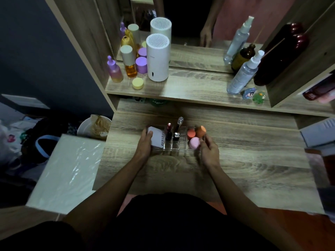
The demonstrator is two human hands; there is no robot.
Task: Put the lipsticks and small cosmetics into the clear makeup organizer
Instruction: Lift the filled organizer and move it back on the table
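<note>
Off to the left of the wooden desk [244, 160] sits a pale box wrapped in shiny film [67, 171], with a white bowl [87, 127] just behind it.

The left hand [144, 144] is wrapped around a white tube [157, 139] printed with "U2Skin", which stands at the left end of the clear makeup organizer [175, 148]. The organizer rests on the desk in front of the person, between both hands.

In its middle slots stand a dark red lipstick [169, 132] and, just beside it, a black-and-silver lipstick [176, 134] with a clear-topped tube [180, 122] rising behind (the glass-like walls are hard to trace in this dim light).

At the right end sit three rounded pieces close together: a red one [190, 133], an orange sponge [200, 131] and a pink one [194, 143] nearest the person. The right hand [210, 151] has its fingertips [201, 142] curled against the pink piece and the organizer's right end; whether it truly grips either, I cannot tell.

On the raised shelf [190, 89] behind stand purple and amber bottles [126, 66], a white cylinder [158, 58], and further right a clear spray bottle [243, 73] with two small figurines [253, 95] beside it.
</note>
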